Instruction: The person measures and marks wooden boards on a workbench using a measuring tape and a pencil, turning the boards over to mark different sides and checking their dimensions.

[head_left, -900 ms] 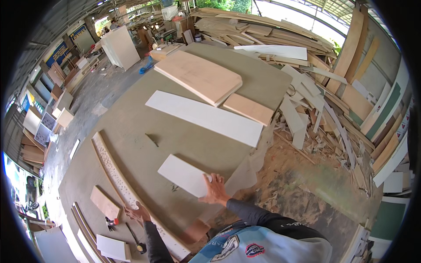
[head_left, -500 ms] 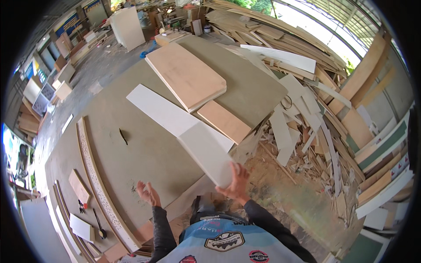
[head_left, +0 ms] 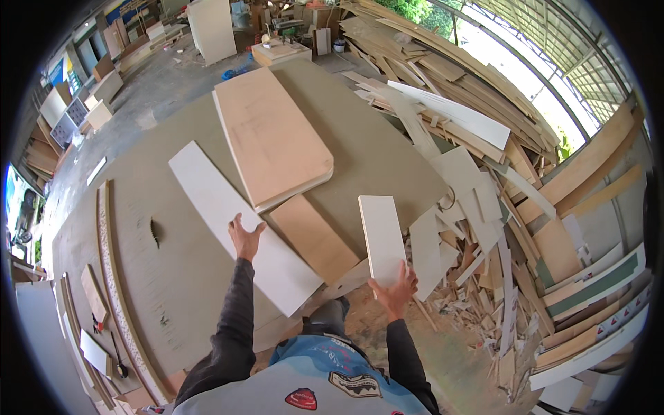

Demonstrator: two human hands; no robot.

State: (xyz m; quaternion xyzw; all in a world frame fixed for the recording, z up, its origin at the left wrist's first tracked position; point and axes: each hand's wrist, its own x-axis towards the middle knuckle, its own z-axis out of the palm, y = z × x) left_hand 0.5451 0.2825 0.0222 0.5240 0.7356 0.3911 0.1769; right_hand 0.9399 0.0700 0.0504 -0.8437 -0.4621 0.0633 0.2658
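Note:
My right hand (head_left: 395,289) grips the near end of a short white board (head_left: 382,232), holding it up past the right side of the worktable. Over a long white board (head_left: 207,187) lying on the table, my left hand (head_left: 246,236) is spread, thumb and fingers apart; whether it touches the surface I cannot tell. Right of that board lie a small bare-wood panel (head_left: 315,237) and, farther off, a stack of large wood-faced panels (head_left: 273,135) with rounded corners.
The large worktable (head_left: 187,277) carries a long perforated strip (head_left: 121,277), a thin dark piece (head_left: 154,233) and several small tools and offcuts at its left. A heap of scrap boards (head_left: 477,194) fills the right side. A tall white cabinet (head_left: 211,31) stands far back.
The short white board has been lifted off the long one and carried right in my right hand. My left hand has reached forward over the long white board, and my view has turned.

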